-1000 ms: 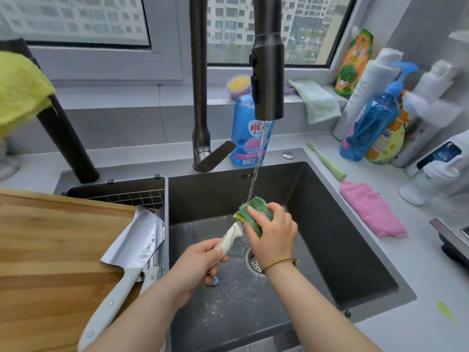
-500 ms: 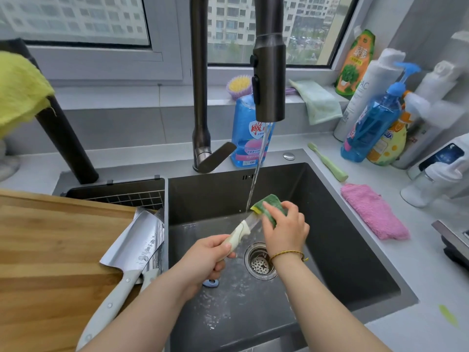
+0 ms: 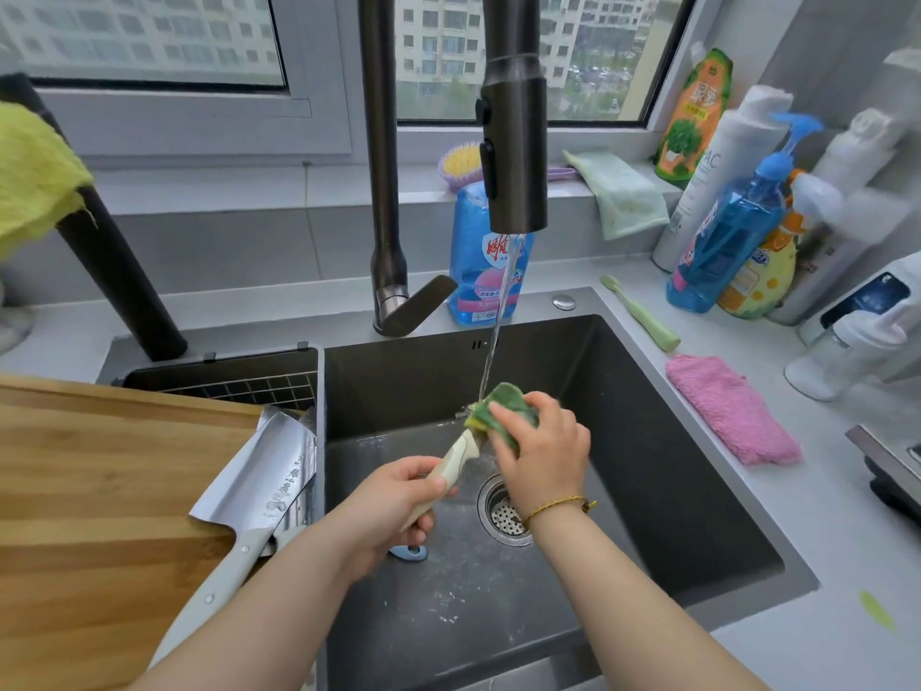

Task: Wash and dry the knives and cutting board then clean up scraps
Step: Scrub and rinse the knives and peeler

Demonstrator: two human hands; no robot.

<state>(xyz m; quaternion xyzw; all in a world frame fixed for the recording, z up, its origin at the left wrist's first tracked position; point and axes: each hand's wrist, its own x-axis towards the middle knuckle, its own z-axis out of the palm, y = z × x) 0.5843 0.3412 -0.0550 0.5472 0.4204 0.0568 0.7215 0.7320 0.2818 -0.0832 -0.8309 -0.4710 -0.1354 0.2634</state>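
Note:
Over the dark sink [image 3: 697,491], my left hand [image 3: 393,506] grips the cream handle of a small knife [image 3: 456,458]. Its blade is hidden inside a folded green and yellow sponge [image 3: 503,408], which my right hand [image 3: 545,453] pinches around it. Water from the faucet head [image 3: 513,157] lands on the sponge. A cleaver [image 3: 259,486] with a pale handle lies on the right edge of the wooden cutting board [image 3: 99,491], its blade reaching over the sink's edge. A second pale handle shows just under the cleaver.
A pink cloth [image 3: 732,408] and a green toothbrush [image 3: 640,314] lie on the counter to the right, near several bottles [image 3: 727,231]. A blue soap bottle [image 3: 486,271] stands behind the faucet. A drain basket [image 3: 234,386] sits behind the board. A green scrap [image 3: 877,610] lies on the right counter.
My right hand slid the sponge outward along the blade, then back toward the handle. The knife tilted slightly under the water stream.

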